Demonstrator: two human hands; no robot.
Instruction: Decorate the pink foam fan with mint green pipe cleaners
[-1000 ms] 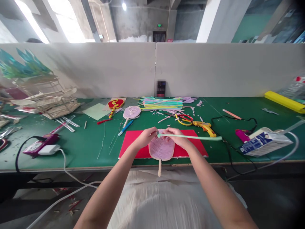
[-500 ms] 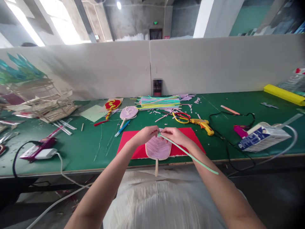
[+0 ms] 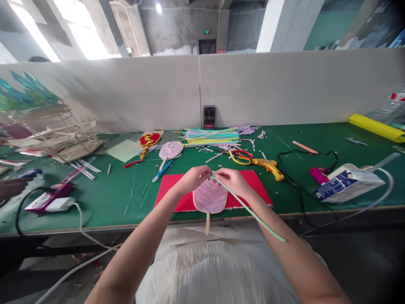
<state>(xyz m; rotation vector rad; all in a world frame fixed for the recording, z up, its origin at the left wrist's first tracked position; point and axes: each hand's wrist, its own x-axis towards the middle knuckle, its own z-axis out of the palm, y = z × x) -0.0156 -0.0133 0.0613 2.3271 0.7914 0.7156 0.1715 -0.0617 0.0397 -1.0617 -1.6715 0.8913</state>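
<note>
Both my hands meet over the upper part of a fan-shaped piece [image 3: 210,197], covered in lilac ribbed rows with a pale rim and a short twisted handle. My left hand [image 3: 195,178] is closed in a pinch at one end of a light green pipe cleaner [image 3: 249,210]. Fingers of my right hand [image 3: 233,180] also pinch it near that end. Its long free part slants down over my right forearm. The fingers cover the green end. Under the fan lies a red sheet [image 3: 251,185].
Behind are a bundle of pastel pipe cleaners [image 3: 211,137], scissors [image 3: 242,157], a yellow glue gun [image 3: 268,166], a blue pen [image 3: 163,171] and a second lilac fan [image 3: 171,150]. A power strip [image 3: 52,198] and another person's hand [image 3: 12,188] are at left; a carton [image 3: 349,183] at right.
The pipe cleaner's free end has swung slightly down and left. Another person's hand has come in at the left edge. My hands stay almost in place.
</note>
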